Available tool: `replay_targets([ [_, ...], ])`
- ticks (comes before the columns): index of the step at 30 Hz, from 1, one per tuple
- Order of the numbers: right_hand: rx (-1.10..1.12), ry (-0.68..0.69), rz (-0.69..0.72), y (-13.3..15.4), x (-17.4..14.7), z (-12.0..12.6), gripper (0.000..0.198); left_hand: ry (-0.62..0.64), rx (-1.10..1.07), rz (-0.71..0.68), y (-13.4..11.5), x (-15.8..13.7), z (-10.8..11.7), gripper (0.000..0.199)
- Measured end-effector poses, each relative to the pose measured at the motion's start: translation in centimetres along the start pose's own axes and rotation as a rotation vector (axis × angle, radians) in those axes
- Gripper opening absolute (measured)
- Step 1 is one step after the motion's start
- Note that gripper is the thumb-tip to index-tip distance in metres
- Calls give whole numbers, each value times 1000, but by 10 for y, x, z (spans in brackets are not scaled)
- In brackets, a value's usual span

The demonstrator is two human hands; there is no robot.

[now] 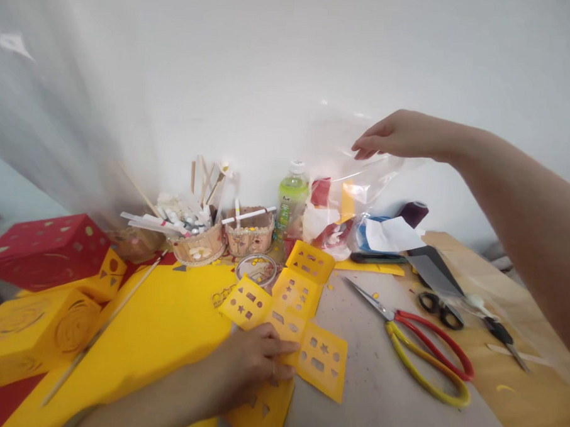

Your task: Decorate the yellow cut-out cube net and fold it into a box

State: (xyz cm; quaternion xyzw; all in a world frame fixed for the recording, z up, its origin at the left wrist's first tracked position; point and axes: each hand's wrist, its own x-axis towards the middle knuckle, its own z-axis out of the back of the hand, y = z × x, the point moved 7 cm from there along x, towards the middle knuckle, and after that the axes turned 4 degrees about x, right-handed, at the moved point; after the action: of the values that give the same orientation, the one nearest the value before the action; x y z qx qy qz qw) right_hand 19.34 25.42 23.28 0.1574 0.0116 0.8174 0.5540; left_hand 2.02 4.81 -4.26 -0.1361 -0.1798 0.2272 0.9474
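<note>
My left hand lies on a cross-shaped yellow card, pressing its middle down with the fingers stretched out and slightly apart. Small stars, circles, triangles and rectangles are cut through the card's panels. My right hand is raised at the back right, its fingertips together and pointing left. Just below and behind it stands a clear plastic bag with red, yellow and white paper scraps inside. Whatever the right fingers pinch, if anything, is too small to tell. Scissors with red and yellow handles lie open right of the card.
Several baskets hold sticks and white pieces at the back, beside a green bottle. Red and yellow paper boxes stand left, near a thin stick. Black-handled scissors and a cutter lie right.
</note>
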Motion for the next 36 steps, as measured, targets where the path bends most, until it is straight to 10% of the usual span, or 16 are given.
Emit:
replay_targets([
  [27, -44, -196, -149, -24, -13, 12, 57, 4, 38, -18, -4, 4, 7, 37],
  [36, 115, -631, 96, -10, -46, 41, 29, -105, -20, -34, -6, 3, 15, 31],
])
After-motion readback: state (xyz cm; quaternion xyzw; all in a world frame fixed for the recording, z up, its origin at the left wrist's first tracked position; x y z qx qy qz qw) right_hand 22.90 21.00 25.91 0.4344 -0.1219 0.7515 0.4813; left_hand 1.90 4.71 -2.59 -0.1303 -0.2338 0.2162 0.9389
